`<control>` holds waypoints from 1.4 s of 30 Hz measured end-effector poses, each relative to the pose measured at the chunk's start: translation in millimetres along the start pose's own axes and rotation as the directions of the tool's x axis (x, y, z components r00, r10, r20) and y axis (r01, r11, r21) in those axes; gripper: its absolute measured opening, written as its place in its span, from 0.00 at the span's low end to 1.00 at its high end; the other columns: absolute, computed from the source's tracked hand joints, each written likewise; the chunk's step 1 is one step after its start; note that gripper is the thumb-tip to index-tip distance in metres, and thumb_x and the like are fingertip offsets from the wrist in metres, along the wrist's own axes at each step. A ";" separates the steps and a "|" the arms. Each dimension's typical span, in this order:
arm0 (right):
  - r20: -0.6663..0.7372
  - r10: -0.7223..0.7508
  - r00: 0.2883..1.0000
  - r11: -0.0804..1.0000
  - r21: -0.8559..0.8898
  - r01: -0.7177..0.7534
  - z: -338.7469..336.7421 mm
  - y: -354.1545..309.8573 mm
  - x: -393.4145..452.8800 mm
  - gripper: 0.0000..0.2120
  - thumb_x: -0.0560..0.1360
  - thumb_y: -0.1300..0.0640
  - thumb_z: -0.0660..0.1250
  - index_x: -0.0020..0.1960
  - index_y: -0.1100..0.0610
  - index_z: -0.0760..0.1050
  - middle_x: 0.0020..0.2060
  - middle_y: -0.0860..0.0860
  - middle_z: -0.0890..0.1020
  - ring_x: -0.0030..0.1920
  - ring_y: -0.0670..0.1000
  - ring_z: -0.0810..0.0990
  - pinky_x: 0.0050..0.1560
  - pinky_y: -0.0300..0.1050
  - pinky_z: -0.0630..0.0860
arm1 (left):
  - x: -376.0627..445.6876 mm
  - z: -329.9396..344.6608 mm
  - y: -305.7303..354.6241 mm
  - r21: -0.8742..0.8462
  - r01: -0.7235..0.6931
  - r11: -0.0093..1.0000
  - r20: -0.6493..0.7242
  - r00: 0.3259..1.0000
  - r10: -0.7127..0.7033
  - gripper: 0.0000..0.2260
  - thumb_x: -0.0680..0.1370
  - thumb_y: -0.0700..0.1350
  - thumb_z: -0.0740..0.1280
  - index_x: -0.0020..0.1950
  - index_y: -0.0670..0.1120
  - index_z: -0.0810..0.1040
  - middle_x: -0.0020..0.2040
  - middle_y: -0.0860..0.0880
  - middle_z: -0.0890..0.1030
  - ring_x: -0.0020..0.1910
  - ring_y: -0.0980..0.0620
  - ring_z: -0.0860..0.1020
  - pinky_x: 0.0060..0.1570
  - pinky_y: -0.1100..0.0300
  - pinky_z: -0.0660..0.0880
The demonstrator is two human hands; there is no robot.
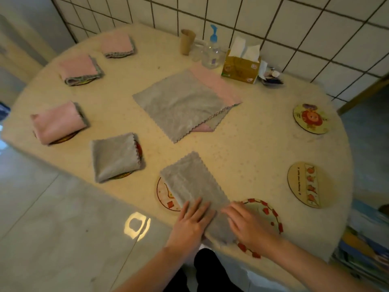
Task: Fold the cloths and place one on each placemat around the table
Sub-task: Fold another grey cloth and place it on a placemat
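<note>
We've got L hand (194,218) & R hand (245,223) flat, fingers straight, pressing the grey cloth (194,183) at the near table (252,148) edge btwn two placemats – looks soft, light, floppy, so we'd pinch corners.

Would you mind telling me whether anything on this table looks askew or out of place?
Mostly tidy. The grey cloth under both hands lies diagonally, straddling two placemats rather than sitting on one. The cloth stack at the centre is fanned unevenly, with pink edges showing.
</note>
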State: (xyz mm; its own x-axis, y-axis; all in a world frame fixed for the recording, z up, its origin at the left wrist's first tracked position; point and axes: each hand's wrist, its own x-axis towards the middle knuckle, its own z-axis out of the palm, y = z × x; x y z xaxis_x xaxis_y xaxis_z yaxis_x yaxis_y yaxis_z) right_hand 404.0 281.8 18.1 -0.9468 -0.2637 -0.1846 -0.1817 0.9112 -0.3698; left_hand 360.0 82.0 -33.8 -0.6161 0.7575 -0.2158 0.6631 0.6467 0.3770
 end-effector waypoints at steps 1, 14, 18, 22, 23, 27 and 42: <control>0.049 -0.003 0.999 0.998 -0.058 0.006 1.9 5.7 3.0 0.17 0.72 0.60 0.65 0.60 0.54 0.73 0.54 0.48 0.77 0.49 0.49 0.79 0.43 0.45 0.80 | -4.4 5.0 -5.6 -0.012 -0.022 1.000 -0.003 1.000 0.022 0.27 0.72 0.58 0.55 0.69 0.54 0.73 0.69 0.52 0.73 0.69 0.45 0.70 0.63 0.43 0.72; 0.341 -0.527 0.778 0.786 -0.152 0.599 12.9 98.4 67.2 0.36 0.66 0.61 0.71 0.72 0.54 0.63 0.71 0.50 0.68 0.70 0.49 0.68 0.67 0.47 0.69 | -14.3 -13.6 20.6 -0.462 0.403 0.790 0.040 0.899 -0.435 0.18 0.81 0.52 0.57 0.71 0.60 0.66 0.68 0.61 0.70 0.69 0.63 0.64 0.73 0.59 0.59; 0.222 -0.421 0.880 0.904 0.182 0.386 6.9 86.0 83.5 0.16 0.73 0.58 0.66 0.61 0.53 0.75 0.53 0.49 0.82 0.51 0.51 0.82 0.46 0.43 0.77 | 0.1 -25.6 12.4 -0.730 0.532 0.428 0.092 0.698 -0.710 0.09 0.81 0.51 0.58 0.51 0.54 0.79 0.49 0.53 0.81 0.47 0.54 0.79 0.49 0.59 0.78; 0.213 -0.095 0.972 0.940 0.342 0.017 -8.4 66.6 116.3 0.10 0.78 0.50 0.63 0.46 0.54 0.78 0.31 0.47 0.77 0.32 0.45 0.76 0.32 0.38 0.67 | 23.3 -39.0 -8.8 -0.860 0.480 0.173 0.111 0.507 -0.855 0.19 0.80 0.54 0.61 0.42 0.38 0.77 0.33 0.48 0.76 0.30 0.50 0.76 0.27 0.57 0.74; 0.222 -0.041 0.974 0.937 0.346 -0.040 -8.7 64.7 124.3 0.12 0.78 0.48 0.63 0.39 0.53 0.76 0.28 0.47 0.74 0.30 0.45 0.73 0.30 0.38 0.66 | 28.4 -41.6 -15.6 -0.889 0.439 0.132 0.111 0.487 -0.866 0.19 0.80 0.53 0.62 0.39 0.38 0.75 0.31 0.47 0.74 0.28 0.50 0.75 0.25 0.56 0.72; 0.234 0.054 0.971 0.908 0.393 -0.145 -5.4 61.8 150.3 0.16 0.77 0.45 0.62 0.41 0.57 0.74 0.33 0.54 0.79 0.33 0.53 0.77 0.31 0.44 0.68 | 37.2 -48.8 -36.1 -0.944 0.331 -0.004 0.166 0.462 -0.871 0.15 0.79 0.51 0.64 0.42 0.40 0.77 0.31 0.47 0.73 0.29 0.50 0.73 0.28 0.55 0.71; 0.257 0.221 0.941 0.825 0.466 -0.321 1.7 41.2 181.4 0.09 0.74 0.46 0.63 0.41 0.51 0.74 0.33 0.49 0.79 0.33 0.49 0.77 0.32 0.44 0.69 | 29.0 -36.1 -36.8 -0.961 0.220 -0.168 0.252 0.445 -0.860 0.07 0.81 0.46 0.63 0.55 0.44 0.75 0.49 0.43 0.82 0.39 0.46 0.83 0.32 0.44 0.81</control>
State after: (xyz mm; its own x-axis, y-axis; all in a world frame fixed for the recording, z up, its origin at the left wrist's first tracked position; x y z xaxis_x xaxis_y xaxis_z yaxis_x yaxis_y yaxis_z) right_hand 225.2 270.9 -32.2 -0.8624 -0.1285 -0.4897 0.2777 0.6887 -0.6698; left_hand 302.4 77.0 -21.4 -0.7368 -0.1966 -0.6469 -0.6554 -0.0274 0.7548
